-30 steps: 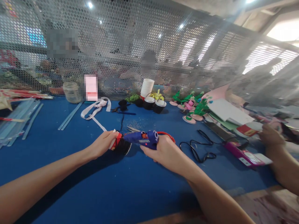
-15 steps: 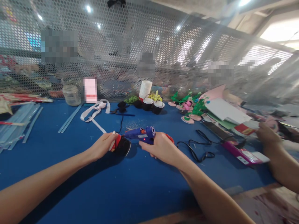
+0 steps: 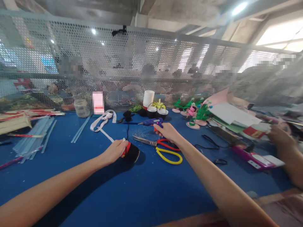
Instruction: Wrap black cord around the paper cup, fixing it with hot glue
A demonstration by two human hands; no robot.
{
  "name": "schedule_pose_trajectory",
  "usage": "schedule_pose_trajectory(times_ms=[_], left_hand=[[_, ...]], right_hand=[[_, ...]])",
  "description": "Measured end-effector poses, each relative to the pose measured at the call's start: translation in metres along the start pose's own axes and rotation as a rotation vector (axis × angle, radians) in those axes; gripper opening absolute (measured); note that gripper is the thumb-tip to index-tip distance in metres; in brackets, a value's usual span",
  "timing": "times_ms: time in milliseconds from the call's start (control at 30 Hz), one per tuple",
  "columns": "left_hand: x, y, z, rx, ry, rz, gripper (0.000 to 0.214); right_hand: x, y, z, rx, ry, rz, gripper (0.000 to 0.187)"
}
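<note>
My left hand (image 3: 115, 152) is closed around a paper cup (image 3: 133, 154) tipped on its side, red near the fingers and black over the rest. A black yarn strand (image 3: 128, 131) runs up from it toward a dark ball of yarn (image 3: 127, 115). White ribbon (image 3: 96, 124) lies just beyond this hand. My right hand (image 3: 167, 132) grips a blue glue gun (image 3: 152, 121), its nozzle pointing left, behind the cup and apart from it. Scissors (image 3: 155, 144) with one red and one yellow handle lie on the table, partly under my right wrist.
Small black-and-white buckets (image 3: 152, 113) and stacked white cups (image 3: 149, 98) stand by the mesh screen (image 3: 113, 75). Green felt plants (image 3: 203, 114) and a purple power strip (image 3: 251, 159) are right, near another person's hand (image 3: 279, 137). Left are glue sticks (image 3: 33, 138) and a jar (image 3: 81, 108).
My right hand has drawn the glue gun away from the cup toward the back, uncovering the scissors. The left hand still holds the cup. The view has tilted up slightly.
</note>
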State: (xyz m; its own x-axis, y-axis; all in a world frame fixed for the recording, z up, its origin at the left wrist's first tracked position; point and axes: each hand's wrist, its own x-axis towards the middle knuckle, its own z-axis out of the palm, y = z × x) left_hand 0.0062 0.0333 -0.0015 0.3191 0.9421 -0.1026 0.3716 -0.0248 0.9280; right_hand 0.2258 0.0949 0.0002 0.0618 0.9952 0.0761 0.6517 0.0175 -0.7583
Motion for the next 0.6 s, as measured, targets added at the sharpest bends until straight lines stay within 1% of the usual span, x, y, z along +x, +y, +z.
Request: schedule_pose_trajectory(times_ms=[100, 200, 300, 367, 400, 500, 533, 567, 600], left_hand=[[-0.003, 0.002, 0.001, 0.024, -0.025, 0.023, 0.034], [-0.01, 0.002, 0.002, 0.046, -0.038, 0.052, 0.034], [-0.019, 0.0, 0.003, 0.106, -0.009, 0.102, 0.033], [-0.023, -0.001, 0.005, 0.157, 0.014, 0.129, 0.033], [-0.025, -0.001, 0.006, 0.182, 0.015, 0.14, 0.033], [-0.028, -0.001, 0.009, 0.254, -0.015, 0.171, 0.033], [-0.03, -0.001, 0.01, 0.275, -0.032, 0.184, 0.032], [-0.031, -0.001, 0.011, 0.295, -0.05, 0.198, 0.032], [-0.032, 0.0, 0.011, 0.314, -0.065, 0.212, 0.032]], right_hand=[[0.016, 0.01, 0.005, -0.122, 0.022, 0.071, 0.033], [0.022, 0.014, 0.007, -0.194, 0.045, 0.092, 0.034], [0.017, 0.005, 0.008, -0.218, 0.075, 0.034, 0.031], [0.006, -0.007, 0.011, -0.194, 0.045, -0.052, 0.031], [-0.002, -0.015, 0.013, -0.173, 0.007, -0.098, 0.033], [-0.028, -0.038, 0.027, -0.075, -0.191, -0.218, 0.041], [-0.037, -0.044, 0.033, -0.021, -0.278, -0.267, 0.042], [-0.044, -0.049, 0.039, 0.086, -0.408, -0.349, 0.043], [-0.05, -0.052, 0.044, 0.164, -0.454, -0.387, 0.041]])
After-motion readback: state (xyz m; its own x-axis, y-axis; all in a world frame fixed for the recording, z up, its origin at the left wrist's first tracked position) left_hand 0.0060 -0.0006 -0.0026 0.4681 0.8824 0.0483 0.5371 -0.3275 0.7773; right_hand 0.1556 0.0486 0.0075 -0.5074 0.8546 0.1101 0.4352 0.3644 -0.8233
